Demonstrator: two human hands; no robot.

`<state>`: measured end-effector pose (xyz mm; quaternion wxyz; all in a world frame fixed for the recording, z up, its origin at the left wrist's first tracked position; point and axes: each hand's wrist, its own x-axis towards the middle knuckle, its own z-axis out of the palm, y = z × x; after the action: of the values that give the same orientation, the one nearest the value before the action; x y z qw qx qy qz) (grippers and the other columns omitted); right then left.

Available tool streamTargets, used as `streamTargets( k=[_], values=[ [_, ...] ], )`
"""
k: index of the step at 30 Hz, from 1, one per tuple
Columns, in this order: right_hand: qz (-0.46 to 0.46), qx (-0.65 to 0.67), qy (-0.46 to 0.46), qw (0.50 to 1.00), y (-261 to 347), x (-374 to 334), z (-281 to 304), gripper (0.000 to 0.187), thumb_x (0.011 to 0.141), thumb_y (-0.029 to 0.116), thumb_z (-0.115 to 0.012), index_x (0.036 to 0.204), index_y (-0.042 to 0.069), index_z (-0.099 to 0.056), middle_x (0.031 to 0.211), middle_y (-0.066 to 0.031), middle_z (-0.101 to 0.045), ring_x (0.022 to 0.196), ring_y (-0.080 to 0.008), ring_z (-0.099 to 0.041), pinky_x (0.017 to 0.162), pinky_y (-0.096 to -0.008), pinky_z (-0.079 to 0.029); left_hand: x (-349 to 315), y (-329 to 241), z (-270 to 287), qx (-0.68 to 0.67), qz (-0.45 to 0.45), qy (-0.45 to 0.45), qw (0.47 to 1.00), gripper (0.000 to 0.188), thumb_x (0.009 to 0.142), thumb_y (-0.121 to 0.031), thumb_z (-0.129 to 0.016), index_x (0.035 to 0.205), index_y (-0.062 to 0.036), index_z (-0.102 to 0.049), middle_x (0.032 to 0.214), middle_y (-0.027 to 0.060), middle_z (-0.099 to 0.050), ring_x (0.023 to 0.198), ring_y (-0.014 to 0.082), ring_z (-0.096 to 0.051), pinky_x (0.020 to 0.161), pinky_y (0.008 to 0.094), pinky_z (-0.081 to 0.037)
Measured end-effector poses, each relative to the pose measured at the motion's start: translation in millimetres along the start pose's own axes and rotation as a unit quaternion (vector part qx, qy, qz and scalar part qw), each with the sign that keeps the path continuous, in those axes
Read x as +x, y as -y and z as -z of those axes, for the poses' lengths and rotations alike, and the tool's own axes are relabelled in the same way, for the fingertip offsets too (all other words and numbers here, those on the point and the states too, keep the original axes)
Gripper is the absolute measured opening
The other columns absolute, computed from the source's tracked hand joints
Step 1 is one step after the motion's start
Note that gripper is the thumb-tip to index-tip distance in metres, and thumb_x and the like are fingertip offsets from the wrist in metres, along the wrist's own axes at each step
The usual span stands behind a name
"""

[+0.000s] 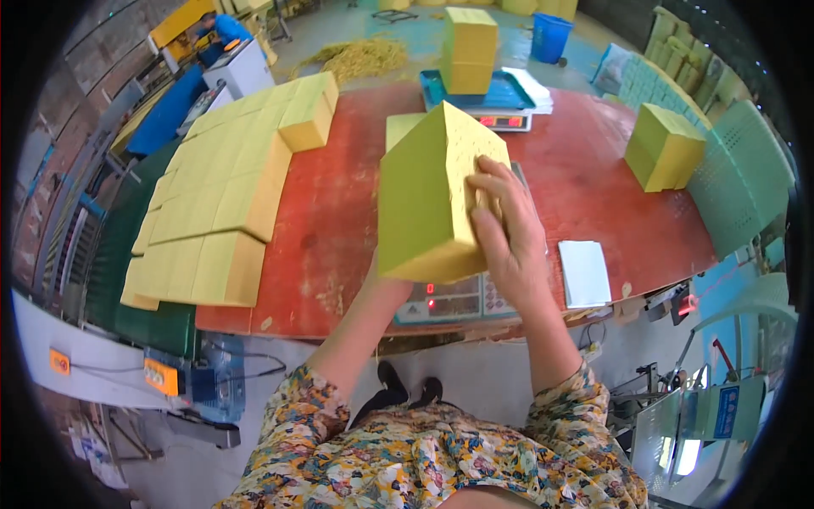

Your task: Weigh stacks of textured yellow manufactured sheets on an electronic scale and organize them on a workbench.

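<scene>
A large yellow block [415, 195], seemingly a stack of paper, is held tilted above the red table [326, 212]. My right hand [515, 233] presses its fingers and thumb against the block's right face, which is dotted with small marks. Only the wrist end of my left hand [388, 284] shows; the rest is hidden behind the block's lower left, where it supports it. Below the block, a digital scale [449, 309] with a red lit display lies at the table's front edge, mostly covered by the block.
Rows of yellow blocks [225, 182] stand at the left. Behind, a second scale [513, 123] has a blue tray [434, 92] with stacked blocks [469, 55]. At the right are white sheets [584, 273] and one block [664, 148]. A person [227, 30] works far left.
</scene>
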<state>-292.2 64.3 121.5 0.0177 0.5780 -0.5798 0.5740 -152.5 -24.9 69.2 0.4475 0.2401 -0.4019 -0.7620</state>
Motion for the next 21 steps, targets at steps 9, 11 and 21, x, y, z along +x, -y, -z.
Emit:
streamTargets(
  k=[9, 11, 21],
  values=[
    [-0.103, -0.166, 0.100, 0.976, -83, 66, -4, 0.028, 0.092, 0.023, -0.050, 0.110, 0.007, -0.064, 0.114, -0.0181, -0.064, 0.110, -0.0382, -0.057, 0.095, -0.0430, -0.045, 71, 68, -19, -0.235, 0.285, -0.088, 0.925, 0.040, 0.099, -0.036, -0.051, 0.128, -0.0091, -0.051, 0.121, 0.0111, -0.061, 0.108, 0.0268, -0.063, 0.090, 0.0454, -0.055],
    [-0.046, -0.199, 0.122, 0.971, -79, 63, -14, 0.026, 0.090, 0.019, -0.051, 0.108, 0.005, -0.064, 0.115, -0.0177, -0.063, 0.111, -0.0380, -0.056, 0.095, -0.0441, -0.044, 47, 52, -1, -0.292, 0.240, 0.013, 0.926, 0.047, 0.102, -0.045, -0.039, 0.128, -0.0080, -0.051, 0.124, 0.0146, -0.060, 0.110, 0.0317, -0.062, 0.092, 0.0483, -0.054],
    [-0.003, -0.375, 0.243, 0.894, -3, 84, -51, 0.034, 0.082, 0.012, -0.064, 0.115, 0.004, -0.061, 0.130, -0.0175, -0.057, 0.124, -0.0389, -0.049, 0.104, -0.0497, -0.036, 75, -120, 194, 0.105, 0.291, 0.128, 0.942, 0.048, 0.099, -0.031, -0.053, 0.134, 0.0023, -0.048, 0.130, 0.0206, -0.057, 0.117, 0.0285, -0.059, 0.097, 0.0427, -0.051]
  ],
)
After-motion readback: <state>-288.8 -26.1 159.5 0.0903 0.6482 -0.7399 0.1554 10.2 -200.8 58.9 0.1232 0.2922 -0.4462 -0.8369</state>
